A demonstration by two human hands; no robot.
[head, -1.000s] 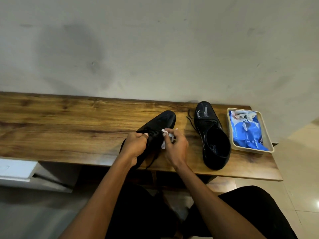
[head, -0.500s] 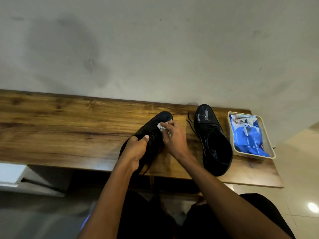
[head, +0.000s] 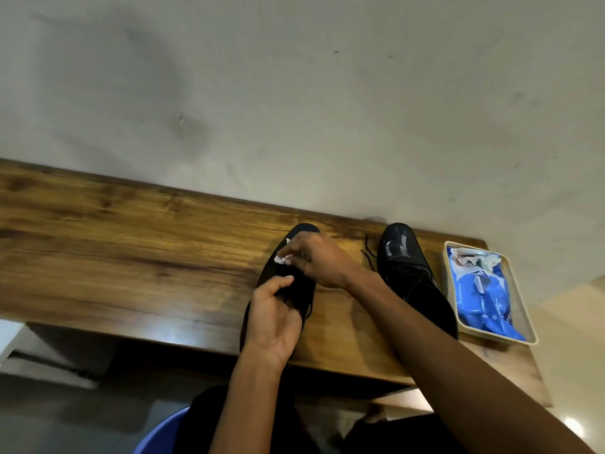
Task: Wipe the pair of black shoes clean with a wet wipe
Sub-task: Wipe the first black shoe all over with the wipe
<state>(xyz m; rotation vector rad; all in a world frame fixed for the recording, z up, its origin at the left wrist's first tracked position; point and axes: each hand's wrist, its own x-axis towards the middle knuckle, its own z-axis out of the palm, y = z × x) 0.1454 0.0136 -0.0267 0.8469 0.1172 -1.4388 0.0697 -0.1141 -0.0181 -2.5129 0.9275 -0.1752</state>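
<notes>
Right hand (head: 322, 262) pinches crumpled wipe (head: 282, 259) | matte shoe (head: 278, 276) | wooden bench (head: 131, 257)

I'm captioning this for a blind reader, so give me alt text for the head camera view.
A person's right hand rubs a crumpled white wet wipe over the toe of a black shoe that the left hand grips on a wooden bench. The second black shoe stands to the right, beside a tray holding a blue wipes packet.
</notes>
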